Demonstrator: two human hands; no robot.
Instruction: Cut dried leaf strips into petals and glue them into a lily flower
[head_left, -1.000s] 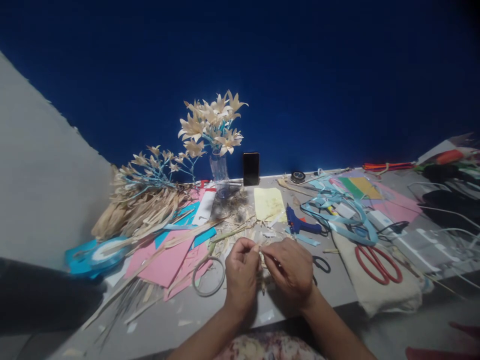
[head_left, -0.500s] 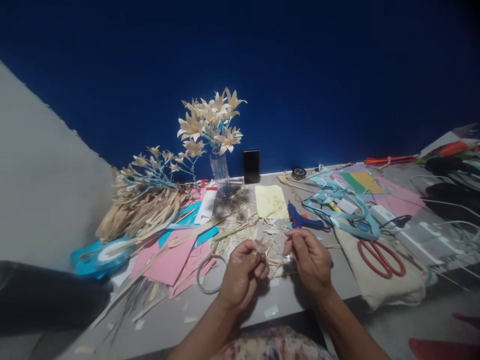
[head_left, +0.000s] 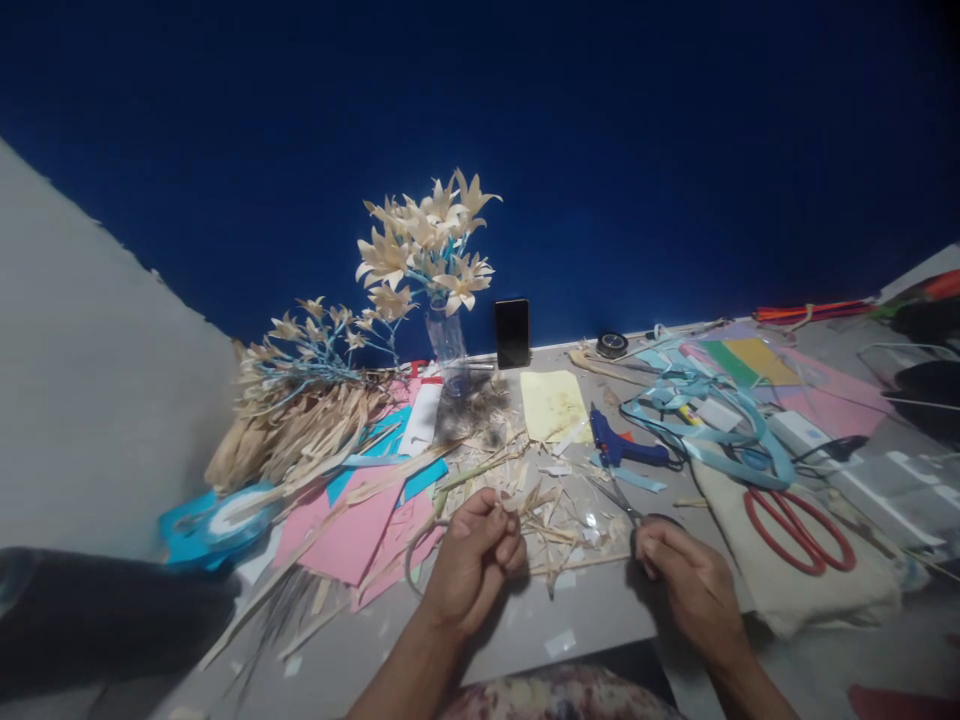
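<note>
Thumb and fingers of my left hand pinch a small pale piece of dried husk, partly hidden by the fingertips. Farther right, my right hand is closed around the handles of a pair of scissors. Their blades point away from me, spread apart, low over the table. Curled husk scraps lie between the two hands. A grey ring, perhaps a tape roll, is partly covered by my left hand. Beyond the scissors lies a blue glue gun.
Pale husk flowers stand in a clear vase near a phone. Pink paper and dried husks are on the left. Red-handled scissors rest on a cream cloth at right, by blue ribbon.
My right hand has moved right and nearer to me, away from the left, and now holds scissors. My left hand still pinches the husk piece. The view has shifted slightly.
</note>
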